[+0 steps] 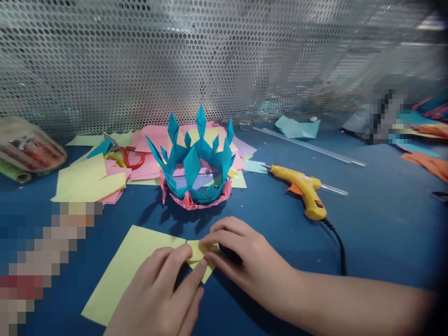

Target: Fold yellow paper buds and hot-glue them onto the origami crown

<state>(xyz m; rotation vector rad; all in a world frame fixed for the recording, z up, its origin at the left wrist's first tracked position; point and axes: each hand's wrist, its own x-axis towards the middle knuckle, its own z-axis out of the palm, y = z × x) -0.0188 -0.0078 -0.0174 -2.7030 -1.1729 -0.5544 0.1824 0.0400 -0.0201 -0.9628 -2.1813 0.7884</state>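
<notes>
Between my hands lies a small folded piece of yellow paper [197, 252] on the blue table. My left hand [159, 289] holds its left side, the fingertips pressed onto it. From the right, my right hand [245, 252] pinches its other edge between thumb and fingers. A larger yellow sheet [133, 266] lies flat, partly under my left hand. Just beyond my hands stands a teal folded-paper crown [192, 168] with upright points and a pink trim [189, 200] round its base.
A yellow glue gun [297, 184] with a black cord [339, 242] lies at the right. Clear glue sticks [308, 145] are behind it. Coloured paper sheets [84, 179] and red-handled scissors [135, 158] lie left of the crown. A perforated metal panel [175, 60] closes the back. A pixelated patch covers the lower left.
</notes>
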